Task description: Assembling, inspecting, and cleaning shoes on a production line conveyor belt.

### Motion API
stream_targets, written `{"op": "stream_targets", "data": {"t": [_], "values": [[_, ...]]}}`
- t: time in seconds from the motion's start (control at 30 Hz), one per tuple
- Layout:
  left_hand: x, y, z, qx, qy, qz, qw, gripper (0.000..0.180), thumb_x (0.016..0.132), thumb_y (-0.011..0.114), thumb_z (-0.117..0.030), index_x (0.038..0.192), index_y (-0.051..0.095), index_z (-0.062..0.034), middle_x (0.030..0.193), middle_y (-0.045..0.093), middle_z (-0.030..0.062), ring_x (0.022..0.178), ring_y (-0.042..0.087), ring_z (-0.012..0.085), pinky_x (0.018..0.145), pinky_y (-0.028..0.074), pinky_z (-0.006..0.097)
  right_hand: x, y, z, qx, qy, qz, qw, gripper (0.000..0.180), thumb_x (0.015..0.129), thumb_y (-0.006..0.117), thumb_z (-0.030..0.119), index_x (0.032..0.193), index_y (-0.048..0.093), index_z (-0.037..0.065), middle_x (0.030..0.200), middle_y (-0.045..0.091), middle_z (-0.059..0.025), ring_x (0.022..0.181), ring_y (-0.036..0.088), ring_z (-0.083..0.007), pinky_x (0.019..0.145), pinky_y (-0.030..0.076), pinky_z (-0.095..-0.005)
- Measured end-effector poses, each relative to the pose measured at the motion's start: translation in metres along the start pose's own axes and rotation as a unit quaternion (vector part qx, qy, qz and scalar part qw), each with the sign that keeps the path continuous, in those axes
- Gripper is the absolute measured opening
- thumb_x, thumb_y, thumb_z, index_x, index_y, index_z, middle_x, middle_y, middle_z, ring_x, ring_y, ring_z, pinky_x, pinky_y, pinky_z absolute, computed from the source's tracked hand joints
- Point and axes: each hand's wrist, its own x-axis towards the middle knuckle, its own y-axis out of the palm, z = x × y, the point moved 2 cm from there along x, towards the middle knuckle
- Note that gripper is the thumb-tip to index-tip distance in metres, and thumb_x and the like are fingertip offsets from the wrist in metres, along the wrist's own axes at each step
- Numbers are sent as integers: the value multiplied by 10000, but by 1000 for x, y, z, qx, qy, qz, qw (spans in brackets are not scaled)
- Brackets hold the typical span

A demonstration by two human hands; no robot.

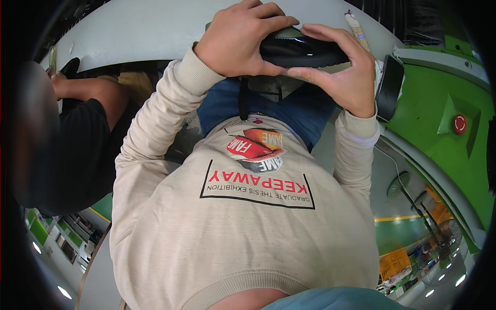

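Black shoe (305,50) is being held at the near edge of the counter (129,39); fingers of the left hand (238,40) and right hand (351,67) are clamping its opposite ends. Inverted red and black lettering (257,182) is showing on the beige sweatshirt (258,235).

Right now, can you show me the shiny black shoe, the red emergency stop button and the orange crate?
Shiny black shoe (306,50): head view, on its glossy upper.
Red emergency stop button (459,124): head view, on its round cap.
Orange crate (393,264): head view, on its visible side.
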Motion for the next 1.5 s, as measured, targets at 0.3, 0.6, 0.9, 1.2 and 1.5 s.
{"op": "stream_targets", "data": {"t": [0.3, 0.6, 0.9, 1.2, 1.5], "values": [[-11, 19, 20, 59, 68, -120, 989, 794, 652, 947, -396, 1387, 747, -172, 1220, 738, 38, 1050, 679, 303, 918, 602, 442, -6, 3, 5, 3, 29, -37, 999, 904, 637, 1056, 233, 1442, 676, 74, 1249, 802, -101, 1209, 742, -257, 1085, 547, -392], [-41, 0, -16, -461, 7, -338, 820, 932, 869, 901, -384, 1542, 493, 115, 1454, 652, 270, 1393, 629, 345, 1187, 489, 464, -16, 54, 37, 309, -17, 25, 951, 1575, 611, 1117, 222, 1772, 60, 91, 1696, 395, -195, 1566, 441, -329, 1255, 409, -470], [-77, -12, 63, -264, -2, -345, 901, 1109, 612, 1051, -81, 1568, 489, -33, 1477, 605, 174, 1353, 627, 312, 1147, 531, 449, 8, 9, 15, -91, -48, -127, 987, 1190, 555, 1024, 122, 1639, 538, 205, 1510, 533, -155, 1331, 612, -398, 1077, 560, -460], [-62, 31, 70, -70, -38, -318, 945, 759, 664, 1065, -314, 1288, 722, -53, 1366, 625, 139, 1278, 615, 327, 1077, 525, 423, -4, 21, -12, -46, 6, -102, 994, 1026, 749, 993, 432, 1580, 555, 21, 1476, 581, -249, 1315, 641, -395, 1084, 539, -465], [-63, 36, 67, -74, -49, -313, 946, 774, 720, 1051, -279, 1350, 669, -43, 1395, 604, 120, 1267, 624, 274, 1096, 514, 396, -8, 26, -17, -49, 45, -64, 996, 1256, 662, 1038, 492, 1647, 439, -8, 1557, 494, -244, 1458, 519, -441, 1205, 452, -488]]}}
